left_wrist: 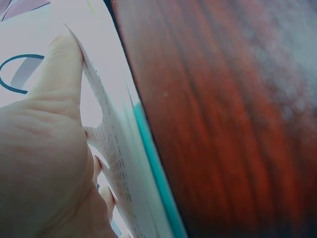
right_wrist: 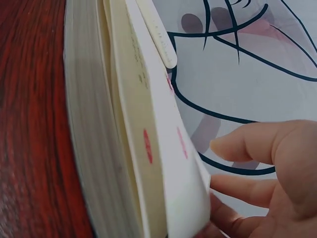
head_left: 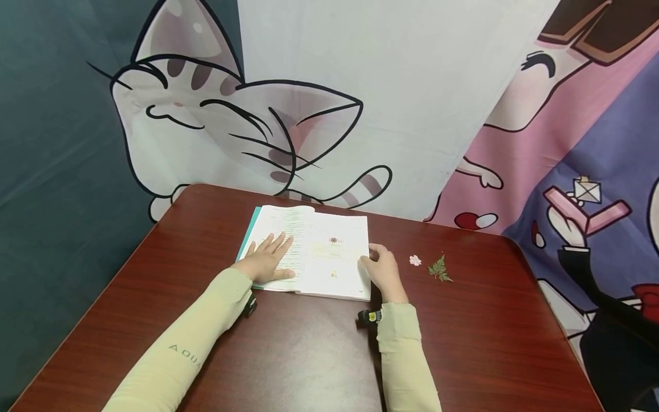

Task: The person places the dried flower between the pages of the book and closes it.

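An open book [head_left: 337, 274] with a teal cover edge [left_wrist: 151, 148] lies on the table, text and small pictures on its pages. Spread across the left page, my left hand [head_left: 265, 262] rests with its fingers extended. Its thumb [left_wrist: 67, 64] lies along the paper in the left wrist view. My right hand [head_left: 383, 272] is at the right edge of the book. In the right wrist view its curved fingers [right_wrist: 242, 191] touch the edge of a lifted page [right_wrist: 183, 198], while the thumb stands apart from the fingers. Some right fingertips are hidden behind that page.
Right of the right hand lie a small pink flower [head_left: 415, 260] and a green fern leaf [head_left: 440, 269] on the dark red wooden table [head_left: 489, 332]. Behind the table hangs a cartoon cat backdrop [head_left: 401, 74]; a dark object [head_left: 612, 349] stands at the far right.
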`<act>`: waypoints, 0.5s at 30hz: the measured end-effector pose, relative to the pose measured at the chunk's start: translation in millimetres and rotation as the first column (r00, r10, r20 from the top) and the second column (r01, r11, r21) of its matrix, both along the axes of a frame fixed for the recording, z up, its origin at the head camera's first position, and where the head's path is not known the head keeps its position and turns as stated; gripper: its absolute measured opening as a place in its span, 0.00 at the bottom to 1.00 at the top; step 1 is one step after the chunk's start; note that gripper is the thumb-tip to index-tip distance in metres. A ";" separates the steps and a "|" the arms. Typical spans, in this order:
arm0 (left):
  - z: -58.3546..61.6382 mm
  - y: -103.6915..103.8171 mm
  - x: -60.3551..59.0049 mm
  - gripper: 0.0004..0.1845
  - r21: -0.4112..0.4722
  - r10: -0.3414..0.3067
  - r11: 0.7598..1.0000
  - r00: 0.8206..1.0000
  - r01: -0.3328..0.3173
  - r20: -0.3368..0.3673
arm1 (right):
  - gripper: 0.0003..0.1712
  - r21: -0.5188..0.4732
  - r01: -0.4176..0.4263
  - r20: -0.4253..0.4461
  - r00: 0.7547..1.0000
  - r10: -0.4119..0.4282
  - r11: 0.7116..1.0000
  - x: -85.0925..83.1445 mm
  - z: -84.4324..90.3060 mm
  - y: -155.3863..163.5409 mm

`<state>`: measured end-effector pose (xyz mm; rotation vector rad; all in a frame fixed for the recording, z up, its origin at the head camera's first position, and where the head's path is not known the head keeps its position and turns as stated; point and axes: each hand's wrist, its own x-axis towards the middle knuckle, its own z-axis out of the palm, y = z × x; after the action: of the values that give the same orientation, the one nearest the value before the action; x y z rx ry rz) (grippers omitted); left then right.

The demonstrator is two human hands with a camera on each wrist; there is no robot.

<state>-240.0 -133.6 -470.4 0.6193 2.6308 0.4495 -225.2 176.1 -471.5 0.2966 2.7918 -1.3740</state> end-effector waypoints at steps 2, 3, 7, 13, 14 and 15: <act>-1.0 -0.4 -0.7 0.51 0.007 -0.001 1.000 1.000 0.001 -0.001 | 0.29 -0.012 0.021 -0.018 1.000 -0.021 1.000 0.6 0.9 -0.9; -2.9 -0.5 -1.6 0.51 0.000 -0.002 1.000 1.000 0.002 -0.001 | 0.29 -0.017 0.030 -0.026 0.999 -0.030 0.999 0.8 1.2 -1.3; -5.6 -1.0 -2.9 0.52 -0.012 0.002 1.000 1.000 -0.002 -0.004 | 0.29 -0.039 0.054 -0.054 0.997 -0.056 0.998 1.1 3.2 -2.2; -2.2 0.4 -1.0 0.51 -0.011 0.005 1.000 1.000 -0.005 -0.012 | 0.24 -0.091 0.090 -0.098 0.990 -0.099 0.992 1.5 8.6 -4.1; -1.4 0.6 -0.6 0.51 -0.005 0.004 1.000 1.000 -0.004 -0.014 | 0.23 -0.110 0.096 -0.111 0.988 -0.108 0.989 1.5 9.7 -4.6; -0.7 0.6 0.0 0.51 -0.002 0.003 1.000 1.000 -0.003 -0.017 | 0.22 -0.134 0.101 -0.124 0.985 -0.118 0.986 1.7 10.5 -5.1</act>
<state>-239.9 -133.0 -471.1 0.6218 2.6479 0.4447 -223.5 170.9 -461.0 0.3748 2.8121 -1.6456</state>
